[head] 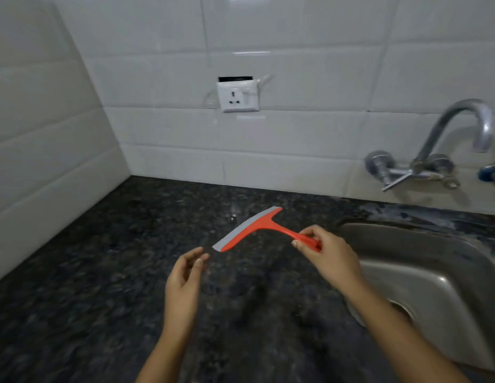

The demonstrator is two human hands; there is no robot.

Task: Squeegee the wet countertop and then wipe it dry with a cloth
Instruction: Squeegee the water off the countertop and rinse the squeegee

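Note:
An orange squeegee [258, 226] with a grey rubber blade hangs over the dark speckled granite countertop [108, 258], blade end pointing left and away. My right hand [326, 258] pinches the end of its handle between thumb and fingers. My left hand [185, 280] hovers just left of the blade's near tip, fingers loosely curled and holding nothing. No cloth is in view.
A steel sink [423, 275] is sunk into the counter at the right, with a wall-mounted tap [445, 145] above it. White tiled walls close the back and left sides. A white power socket [238, 96] sits on the back wall.

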